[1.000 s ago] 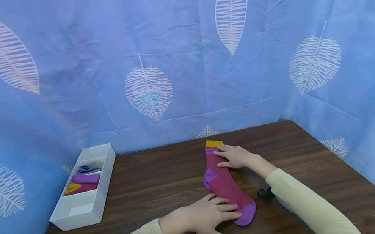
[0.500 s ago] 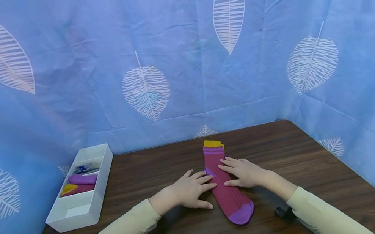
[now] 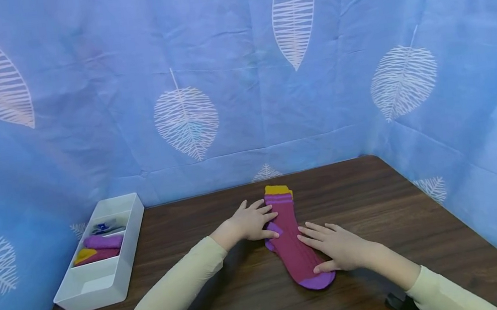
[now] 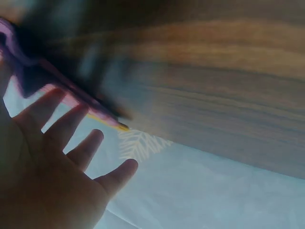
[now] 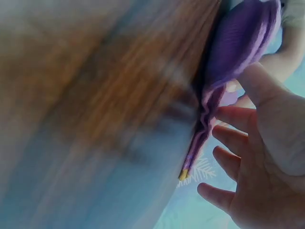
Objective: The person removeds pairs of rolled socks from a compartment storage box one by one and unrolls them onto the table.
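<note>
A pair of crimson socks with yellow cuffs, purple stripes, heels and toes lies flat on the table, one on top of the other and slightly offset. My left hand reaches in from the left, fingers spread, fingertips on the leg's edge near the stripes and heel. On the opposite side my right hand lies with straight fingers along the foot, its thumb near the purple toe. Both wrist views show the socks edge-on: the purple toe bulges beside the right thumb, and the yellow cuff lies beyond the left fingers.
At the left of the brown wooden table stands a white divided box. Its compartments hold a purple roll, a red and yellow folded sock and a small clear-and-blue packet. A blue leaf-print curtain surrounds the table.
My left hand has moved from the toe up to the leg and stripes. My right hand has slid from the cuff down to the foot. The socks have straightened a little.
</note>
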A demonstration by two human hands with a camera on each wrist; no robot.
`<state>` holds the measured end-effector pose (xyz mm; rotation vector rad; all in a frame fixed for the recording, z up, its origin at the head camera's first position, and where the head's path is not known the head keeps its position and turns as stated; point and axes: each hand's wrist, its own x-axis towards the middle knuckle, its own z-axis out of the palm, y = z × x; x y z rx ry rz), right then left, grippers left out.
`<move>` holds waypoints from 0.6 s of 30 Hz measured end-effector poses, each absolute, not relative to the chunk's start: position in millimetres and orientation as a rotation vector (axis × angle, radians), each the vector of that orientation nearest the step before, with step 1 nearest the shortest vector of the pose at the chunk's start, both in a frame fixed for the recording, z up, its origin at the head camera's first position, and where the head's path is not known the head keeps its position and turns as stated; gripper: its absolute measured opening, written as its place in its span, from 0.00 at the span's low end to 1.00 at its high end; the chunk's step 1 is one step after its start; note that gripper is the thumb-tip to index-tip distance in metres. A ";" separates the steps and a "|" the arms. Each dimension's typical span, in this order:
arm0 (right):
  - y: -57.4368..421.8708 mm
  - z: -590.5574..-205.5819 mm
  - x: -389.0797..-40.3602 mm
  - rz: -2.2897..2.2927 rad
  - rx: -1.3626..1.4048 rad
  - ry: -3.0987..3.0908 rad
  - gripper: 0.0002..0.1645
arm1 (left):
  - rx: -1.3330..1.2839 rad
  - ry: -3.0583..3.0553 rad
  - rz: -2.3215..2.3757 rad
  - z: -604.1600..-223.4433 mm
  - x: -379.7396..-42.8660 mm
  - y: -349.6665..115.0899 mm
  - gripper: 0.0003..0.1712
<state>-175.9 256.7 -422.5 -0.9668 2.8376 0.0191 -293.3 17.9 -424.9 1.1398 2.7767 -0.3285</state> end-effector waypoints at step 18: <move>312.4 -415.1 -158.3 -0.089 -0.743 2.915 0.52 | 1.112 2.706 -0.314 -424.0 -306.3 82.7 0.45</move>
